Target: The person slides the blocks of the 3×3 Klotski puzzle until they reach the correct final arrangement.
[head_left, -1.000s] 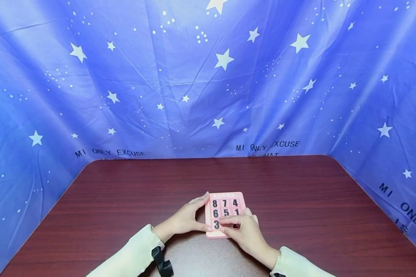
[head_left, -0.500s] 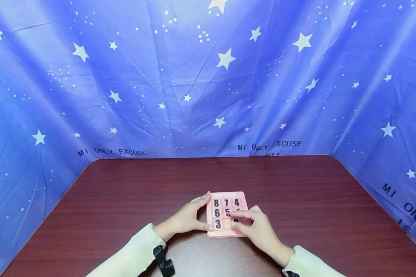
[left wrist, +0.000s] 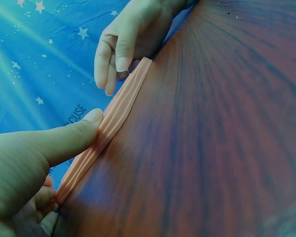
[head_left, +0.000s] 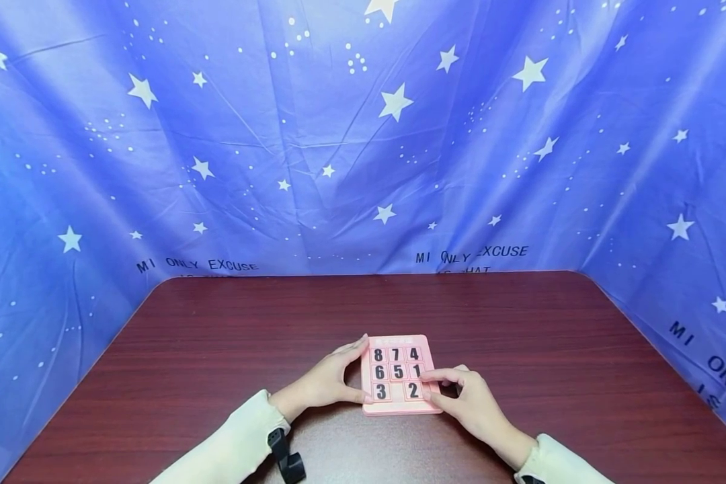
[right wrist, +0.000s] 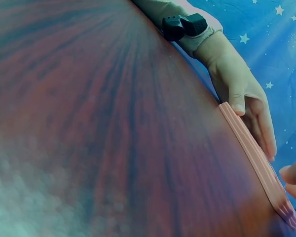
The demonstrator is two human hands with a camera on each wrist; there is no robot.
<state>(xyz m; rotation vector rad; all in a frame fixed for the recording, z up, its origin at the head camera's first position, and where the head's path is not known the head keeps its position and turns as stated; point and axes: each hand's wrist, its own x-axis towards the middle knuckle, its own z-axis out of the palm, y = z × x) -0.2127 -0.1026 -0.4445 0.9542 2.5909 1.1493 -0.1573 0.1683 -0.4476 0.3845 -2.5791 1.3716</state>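
1. Right hand (head_left: 478,403) is sitting right of lower centre in the head view, thumb and index finger stretched out and parted, gripping nothing. Their tips are lying at the right side of the pink number puzzle (head_left: 399,408), beside the 1 tile (head_left: 416,371) and the 2 tile (head_left: 413,390); whether they are touching either tile, I cannot tell.
2. Left hand (head_left: 323,383) is holding the puzzle by its left side, index finger at the upper-left corner, thumb near the lower-left corner, with a wide space between them.
3. Flat on the worktop (head_left: 248,323), the puzzle is lying at the lower centre of the frame. Its rows are reading 8, 7, 4 at the top, 6, 5, 1 in the middle, then 3 and 2 with a gap between them.
4. All eight tiles are sitting in their cells, so no slide is looking half made. The digits are standing out of counting order; how many slides are left, the pictures are not telling.
5. Pale sleeves (head_left: 230,444) are entering from the lower edge, a black wrist device (head_left: 286,458) hanging by the left one. A blue star-printed curtain (head_left: 314,134) is filling the upper frame.
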